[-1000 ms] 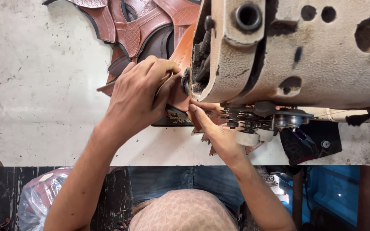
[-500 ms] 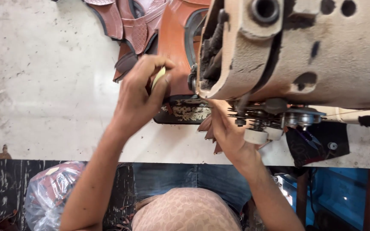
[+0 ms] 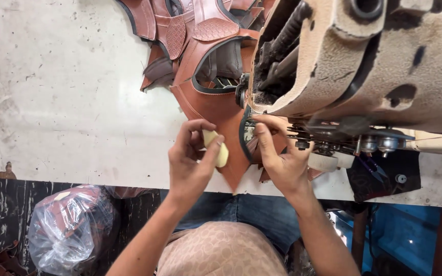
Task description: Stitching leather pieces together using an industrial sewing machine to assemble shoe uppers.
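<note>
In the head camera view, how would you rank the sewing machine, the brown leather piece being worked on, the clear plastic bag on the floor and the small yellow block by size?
1. Sewing machine, though it sits nearest the camera.
2. Brown leather piece.
3. Clear plastic bag, farther away, so this ranking against the leather is unsure.
4. Small yellow block in the left hand.
</note>
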